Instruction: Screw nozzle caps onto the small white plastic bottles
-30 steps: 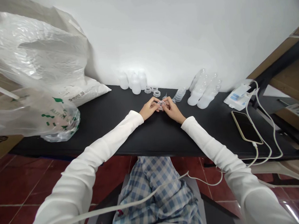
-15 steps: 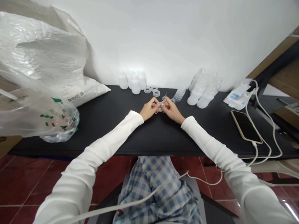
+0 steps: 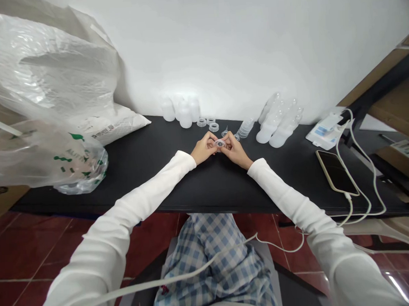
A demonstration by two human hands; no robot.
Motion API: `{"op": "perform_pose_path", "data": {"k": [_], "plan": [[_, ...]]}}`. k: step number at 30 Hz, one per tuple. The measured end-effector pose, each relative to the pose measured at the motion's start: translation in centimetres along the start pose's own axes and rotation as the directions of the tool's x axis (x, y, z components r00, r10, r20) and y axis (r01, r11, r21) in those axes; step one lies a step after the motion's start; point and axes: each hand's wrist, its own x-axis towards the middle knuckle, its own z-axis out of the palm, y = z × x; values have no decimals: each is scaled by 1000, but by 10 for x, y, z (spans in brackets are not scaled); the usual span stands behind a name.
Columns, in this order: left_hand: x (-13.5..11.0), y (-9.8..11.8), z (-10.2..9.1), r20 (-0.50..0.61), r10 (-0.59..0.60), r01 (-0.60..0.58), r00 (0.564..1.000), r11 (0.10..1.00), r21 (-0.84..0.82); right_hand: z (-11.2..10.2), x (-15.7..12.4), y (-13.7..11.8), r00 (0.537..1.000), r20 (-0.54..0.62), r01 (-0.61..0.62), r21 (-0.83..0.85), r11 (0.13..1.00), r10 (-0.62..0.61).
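In the head view my left hand [image 3: 204, 148] and my right hand [image 3: 235, 150] meet above the black table. Between them they pinch a small clear plastic bottle ring [image 3: 220, 144], its round face turned up toward me with a dark centre showing. Just behind the fingers lie a small clear teat-like piece [image 3: 225, 131] and a leaning stack of clear cups [image 3: 247, 127]. Loose clear rings [image 3: 213, 127] lie beyond my left hand. Farther back stand several frosted white bottles [image 3: 185, 115].
Several bottles with clear domed tops [image 3: 278, 133] stand right of centre. A phone [image 3: 337, 173] on a cable and a white power strip [image 3: 325, 132] lie at the right. Large plastic bags [image 3: 77, 155] cover the left end. A white cable [image 3: 197, 273] crosses my lap.
The ring in my fingers has tilted so that its round face now shows more plainly. Both hands stay in nearly the same place.
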Motion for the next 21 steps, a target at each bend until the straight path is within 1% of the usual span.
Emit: {"op": "perform_pose_path", "data": {"k": [4,7,9,11,13,15,18,21], "plan": [[-1,3,2,-21,-1,2,1000,1000,28,1,1,2,999,-13,-52,42,998,52],[0,2,1,-5,-4,4,1000,1000,-3,1,1,1,998,-4,-64,71,995,64],[1,1,1,14,-11,12,1000,999,-51,1,0,-2,999,-3,-44,50,998,44],[1,2,0,20,-16,17,1000,997,-71,0,-1,-6,1000,-17,-7,-21,1000,6],[-1,4,-1,19,-3,3,1000,1000,-16,0,-3,-8,999,-36,21,-104,994,-25],[-3,7,-1,26,35,-38,999,995,98,0,-4,-10,998,-52,29,-150,988,-37],[-7,13,0,34,102,-108,994,961,254,0,-4,-10,997,-58,38,-164,986,-48],[-9,15,1,13,135,-133,991,945,297,0,-3,-7,997,-58,48,-148,988,-57]]}}
